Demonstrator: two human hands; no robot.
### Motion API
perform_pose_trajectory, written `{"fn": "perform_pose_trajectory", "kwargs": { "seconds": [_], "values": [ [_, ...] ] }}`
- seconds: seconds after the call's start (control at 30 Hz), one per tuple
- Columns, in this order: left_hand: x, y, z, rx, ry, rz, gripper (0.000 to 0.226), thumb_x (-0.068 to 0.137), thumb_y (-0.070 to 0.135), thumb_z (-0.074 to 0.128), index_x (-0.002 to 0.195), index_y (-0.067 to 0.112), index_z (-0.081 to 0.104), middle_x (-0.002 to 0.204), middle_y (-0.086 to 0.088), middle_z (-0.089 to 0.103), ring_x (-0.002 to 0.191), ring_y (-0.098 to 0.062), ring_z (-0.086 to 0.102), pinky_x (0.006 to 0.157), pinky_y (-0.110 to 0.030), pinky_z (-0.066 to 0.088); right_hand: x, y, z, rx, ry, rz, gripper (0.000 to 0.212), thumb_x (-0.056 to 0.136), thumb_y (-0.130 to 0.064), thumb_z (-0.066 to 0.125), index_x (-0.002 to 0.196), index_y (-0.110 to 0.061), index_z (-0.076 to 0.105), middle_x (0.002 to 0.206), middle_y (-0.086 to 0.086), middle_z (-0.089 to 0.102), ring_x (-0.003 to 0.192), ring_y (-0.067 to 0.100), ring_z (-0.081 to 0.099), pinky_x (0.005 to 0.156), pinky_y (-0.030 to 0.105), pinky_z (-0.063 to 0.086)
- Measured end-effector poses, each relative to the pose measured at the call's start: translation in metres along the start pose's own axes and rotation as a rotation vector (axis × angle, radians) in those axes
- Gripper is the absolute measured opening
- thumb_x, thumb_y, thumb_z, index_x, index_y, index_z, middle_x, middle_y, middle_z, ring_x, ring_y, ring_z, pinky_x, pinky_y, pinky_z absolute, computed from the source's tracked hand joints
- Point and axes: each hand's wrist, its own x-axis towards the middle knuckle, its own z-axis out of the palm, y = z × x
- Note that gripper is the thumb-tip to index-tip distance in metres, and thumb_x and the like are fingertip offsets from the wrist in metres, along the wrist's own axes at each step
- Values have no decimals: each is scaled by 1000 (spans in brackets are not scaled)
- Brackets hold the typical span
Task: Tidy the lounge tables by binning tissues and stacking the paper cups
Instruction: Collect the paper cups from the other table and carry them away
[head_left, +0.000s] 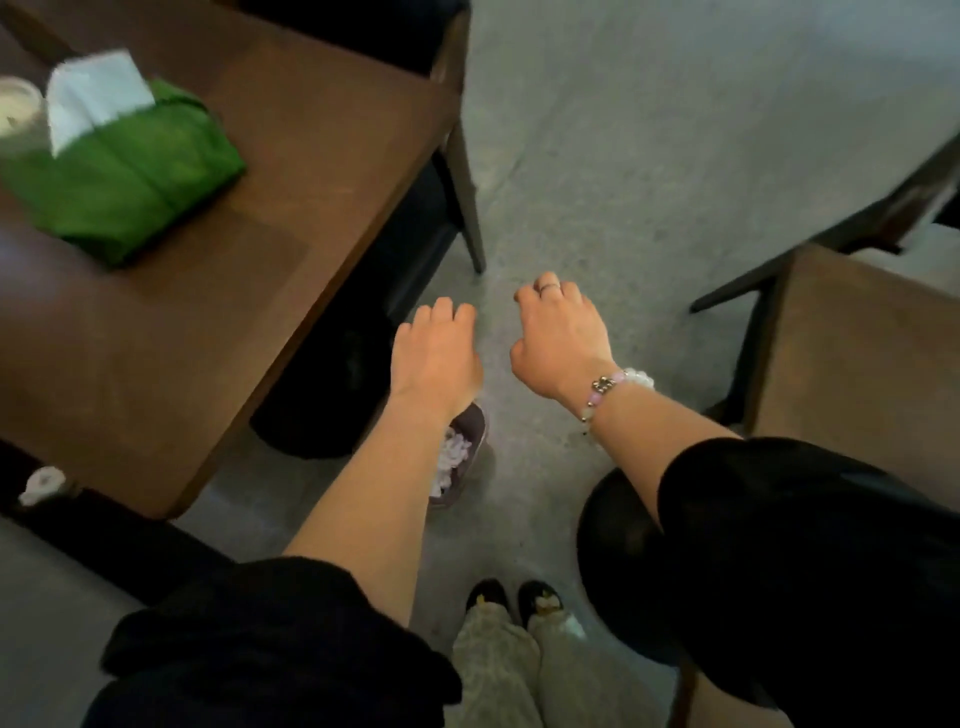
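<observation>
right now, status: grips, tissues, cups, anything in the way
Left grip and right grip empty, over the floor. Bin under left arm holds tissues; cup and tissue pack on table. Chair close at right.

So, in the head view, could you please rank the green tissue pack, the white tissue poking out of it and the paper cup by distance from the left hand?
From the left hand:
1. Green tissue pack, on the table.
2. White tissue, poking from its far end.
3. Paper cup, far left edge.
</observation>
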Motion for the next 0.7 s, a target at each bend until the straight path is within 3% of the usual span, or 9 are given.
{"fn": "perform_pose_trajectory", "kwargs": {
  "seconds": [0.43, 0.7],
  "values": [
    [-26, 219, -64, -36, 19, 531, 42, 88, 21, 53, 129, 13, 47, 129, -11, 49, 122, -32, 47, 95, -42, 39, -150, 171, -80, -42, 162, 453, 43, 88, -22, 51, 129, -7, 45, 137, 14, 43, 124, 31, 43, 102, 37, 36],
    [-72, 332, -46, 27, 8, 679, 44, 91, 28, 53, 130, 13, 44, 129, -9, 49, 120, -29, 47, 93, -41, 42, -229, 254, -63, -4, 155, 560, 43, 89, -23, 53, 130, -9, 45, 139, 13, 42, 128, 28, 41, 103, 38, 37]
  ]
}}
